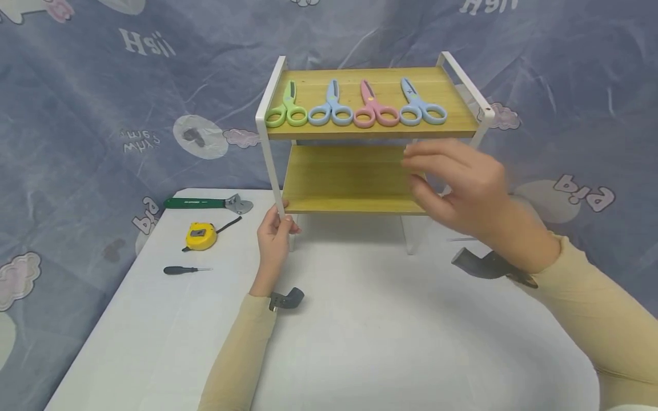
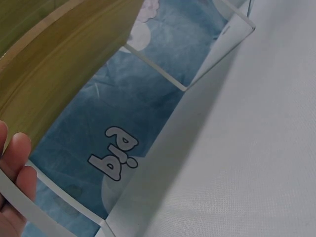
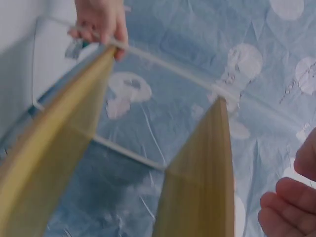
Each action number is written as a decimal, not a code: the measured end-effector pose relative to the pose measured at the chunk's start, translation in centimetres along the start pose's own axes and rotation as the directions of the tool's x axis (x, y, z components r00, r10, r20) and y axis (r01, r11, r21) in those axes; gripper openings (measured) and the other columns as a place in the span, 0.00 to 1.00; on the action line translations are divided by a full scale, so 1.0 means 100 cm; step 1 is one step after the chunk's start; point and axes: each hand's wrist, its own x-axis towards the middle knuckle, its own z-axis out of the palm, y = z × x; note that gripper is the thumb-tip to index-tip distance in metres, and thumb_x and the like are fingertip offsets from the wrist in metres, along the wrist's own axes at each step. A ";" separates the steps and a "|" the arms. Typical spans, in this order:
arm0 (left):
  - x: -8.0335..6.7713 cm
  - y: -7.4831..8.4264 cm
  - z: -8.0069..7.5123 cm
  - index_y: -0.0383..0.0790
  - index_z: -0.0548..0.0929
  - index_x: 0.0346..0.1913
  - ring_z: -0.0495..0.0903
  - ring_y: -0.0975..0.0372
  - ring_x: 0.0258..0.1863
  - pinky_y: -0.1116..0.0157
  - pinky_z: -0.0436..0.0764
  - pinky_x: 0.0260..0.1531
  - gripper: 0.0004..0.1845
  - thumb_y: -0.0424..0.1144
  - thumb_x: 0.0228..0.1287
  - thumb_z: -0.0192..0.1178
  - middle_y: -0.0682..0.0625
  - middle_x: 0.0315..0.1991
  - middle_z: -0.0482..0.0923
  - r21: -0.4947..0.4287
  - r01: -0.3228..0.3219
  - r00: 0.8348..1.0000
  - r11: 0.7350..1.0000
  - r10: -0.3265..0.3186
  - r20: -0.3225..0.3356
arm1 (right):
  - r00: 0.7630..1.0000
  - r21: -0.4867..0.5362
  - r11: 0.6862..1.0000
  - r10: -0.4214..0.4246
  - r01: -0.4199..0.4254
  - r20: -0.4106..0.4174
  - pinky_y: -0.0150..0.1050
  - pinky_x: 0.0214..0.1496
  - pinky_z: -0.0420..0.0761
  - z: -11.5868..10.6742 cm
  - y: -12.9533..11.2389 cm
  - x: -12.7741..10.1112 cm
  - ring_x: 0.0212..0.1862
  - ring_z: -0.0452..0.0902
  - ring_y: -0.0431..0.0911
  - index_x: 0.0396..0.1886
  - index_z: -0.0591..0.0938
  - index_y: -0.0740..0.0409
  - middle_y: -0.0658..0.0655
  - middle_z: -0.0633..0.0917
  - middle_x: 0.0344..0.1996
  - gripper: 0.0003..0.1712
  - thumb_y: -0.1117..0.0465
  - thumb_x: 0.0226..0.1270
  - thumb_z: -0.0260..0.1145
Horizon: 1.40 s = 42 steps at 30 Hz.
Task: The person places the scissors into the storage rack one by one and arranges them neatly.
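Note:
A two-tier rack with white legs and wooden boards stands on the table, its lower board (image 1: 349,171) bare where it shows. On the upper board (image 1: 460,108) lie green scissors (image 1: 289,103), blue scissors (image 1: 332,101), pink scissors (image 1: 371,103) and more blue scissors (image 1: 414,101) in a row. My left hand (image 1: 273,237) grips the front left leg by the lower board's corner; in the left wrist view its fingertips (image 2: 19,148) curl round the white bar. Raised before the rack's right side, my right hand (image 1: 468,185) has loosely bent fingers and holds nothing. It hides the front right leg.
On the left of the white table (image 1: 360,331) lie a green-handled adjustable wrench (image 1: 197,203), a yellow tape measure (image 1: 201,236) and a black screwdriver (image 1: 180,270). A thin rod (image 1: 461,239) shows behind the right wrist. A patterned blue-grey cloth (image 1: 205,68) hangs close behind the rack.

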 end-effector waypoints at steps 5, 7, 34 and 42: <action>0.000 -0.004 0.000 0.29 0.76 0.63 0.81 0.70 0.27 0.71 0.88 0.36 0.18 0.25 0.73 0.51 0.51 0.26 0.78 -0.008 0.008 1.000 1.000 -0.008 0.001 | 0.998 0.080 0.995 -0.063 0.062 0.014 0.19 0.59 0.78 0.006 -0.008 -0.027 0.32 0.86 0.56 0.28 0.88 0.67 0.62 0.89 0.28 0.16 0.62 0.70 0.61; 0.000 -0.004 0.000 0.29 0.76 0.63 0.81 0.70 0.27 0.71 0.88 0.36 0.18 0.24 0.73 0.51 0.51 0.26 0.78 -0.008 0.021 1.000 1.000 -0.021 -0.004 | 0.998 0.096 0.994 -0.061 0.060 0.014 0.20 0.58 0.78 0.008 -0.010 -0.039 0.31 0.85 0.54 0.27 0.87 0.65 0.60 0.89 0.27 0.17 0.61 0.72 0.60; 0.006 0.000 -0.009 0.31 0.74 0.67 0.82 0.70 0.30 0.72 0.87 0.40 0.21 0.24 0.73 0.49 0.52 0.29 0.79 0.011 0.044 0.998 0.999 -0.045 0.048 | 0.954 0.019 0.982 0.176 -0.186 0.244 0.22 0.48 0.82 0.005 -0.005 -0.170 0.32 0.86 0.45 0.31 0.88 0.56 0.51 0.89 0.29 0.21 0.51 0.78 0.57; 0.005 0.022 -0.046 0.48 0.64 0.78 0.85 0.50 0.56 0.53 0.83 0.62 0.30 0.37 0.76 0.55 0.35 0.54 0.84 0.363 0.055 0.957 0.930 -0.153 0.245 | 0.913 -0.035 0.957 0.284 -0.286 0.294 0.20 0.50 0.80 -0.004 0.000 -0.194 0.33 0.86 0.47 0.33 0.88 0.56 0.52 0.90 0.30 0.06 0.66 0.60 0.66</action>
